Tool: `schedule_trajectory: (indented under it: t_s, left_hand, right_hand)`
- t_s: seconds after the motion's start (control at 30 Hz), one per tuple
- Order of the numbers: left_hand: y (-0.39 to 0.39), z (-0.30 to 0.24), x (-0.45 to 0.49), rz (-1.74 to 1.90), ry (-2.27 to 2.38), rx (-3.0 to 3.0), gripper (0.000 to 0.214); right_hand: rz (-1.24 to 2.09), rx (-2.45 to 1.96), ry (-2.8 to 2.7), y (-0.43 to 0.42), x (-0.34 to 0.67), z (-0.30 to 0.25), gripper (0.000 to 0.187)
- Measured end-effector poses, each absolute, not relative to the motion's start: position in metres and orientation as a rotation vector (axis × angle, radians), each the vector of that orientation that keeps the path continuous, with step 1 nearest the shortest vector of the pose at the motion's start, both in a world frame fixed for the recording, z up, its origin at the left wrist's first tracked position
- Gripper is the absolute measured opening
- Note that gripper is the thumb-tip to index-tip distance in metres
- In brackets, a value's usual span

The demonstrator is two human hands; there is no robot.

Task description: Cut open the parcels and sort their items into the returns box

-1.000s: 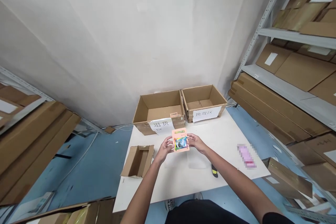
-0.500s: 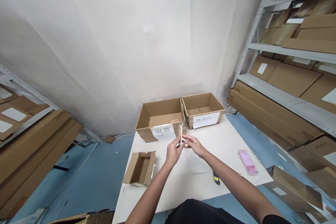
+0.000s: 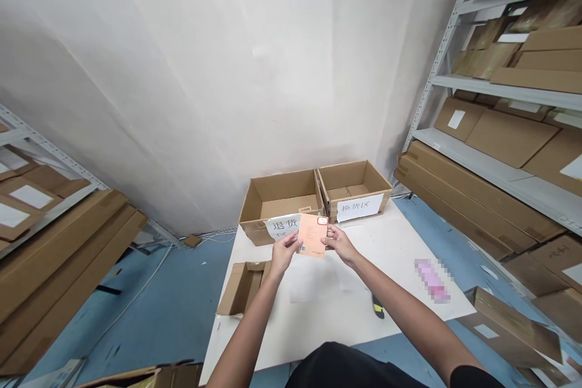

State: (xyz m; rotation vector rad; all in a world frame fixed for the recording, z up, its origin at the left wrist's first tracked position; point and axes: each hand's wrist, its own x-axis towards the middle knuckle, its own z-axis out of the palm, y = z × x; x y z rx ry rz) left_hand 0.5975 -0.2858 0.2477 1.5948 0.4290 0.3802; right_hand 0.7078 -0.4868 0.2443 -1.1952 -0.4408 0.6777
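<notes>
A thin peach-coloured book (image 3: 311, 235) is held up over the table, its broad face toward me. A barcode shows at its lower left and a red-edged white label at its upper right. My left hand (image 3: 282, 254) pinches the left edge, while my right hand (image 3: 342, 245) grips the right edge. Directly behind the book stands a large open carton (image 3: 261, 233) with a handwritten paper sign, partly covered by it. Beside that carton is a second open carton (image 3: 386, 200), also with a paper sign.
On the white table (image 3: 327, 327), a small open cardboard box (image 3: 233, 291) lies at the left, partly behind my left arm. A black-and-yellow tool (image 3: 377, 307) rests near my right forearm, with a blurred pink item (image 3: 431, 280) farther right. Shelves (image 3: 500, 85) of cartons flank the table.
The book has turned from edge-on to face-on, showing its peach cover. My hands have moved apart to its opposite edges. The view has shifted slightly.
</notes>
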Motion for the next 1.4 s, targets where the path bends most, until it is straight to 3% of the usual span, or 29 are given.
schedule_trajectory:
  t_s: [0.2,0.33,0.47,0.77,1.23,1.4]
  left_hand:
    - [-0.327,0.252,0.603,0.478,0.26,1.978,0.053]
    - [-0.334,0.261,0.611,0.5,0.245,1.78,0.048]
    - [-0.317,0.265,0.615,0.391,0.335,1.429,0.067]
    - [-0.291,0.25,0.637,0.279,0.406,1.345,0.075]
    - [-0.195,0.241,0.782,0.284,0.35,1.284,0.067]
    - [-0.171,0.208,0.811,0.409,0.51,1.484,0.056]
  right_hand:
    - [0.663,-1.198,-0.498,-0.481,0.703,0.249,0.049]
    - [0.585,-1.245,-0.552,-0.48,0.713,0.244,0.053]
    - [0.33,-1.406,-0.395,-0.487,0.736,0.232,0.06]
    - [0.592,-1.289,-0.329,-0.478,0.76,0.225,0.05]
    - [0.409,-1.36,-0.187,-0.381,0.886,0.236,0.056]
    - [0.218,-1.563,0.007,-0.379,0.919,0.2,0.046]
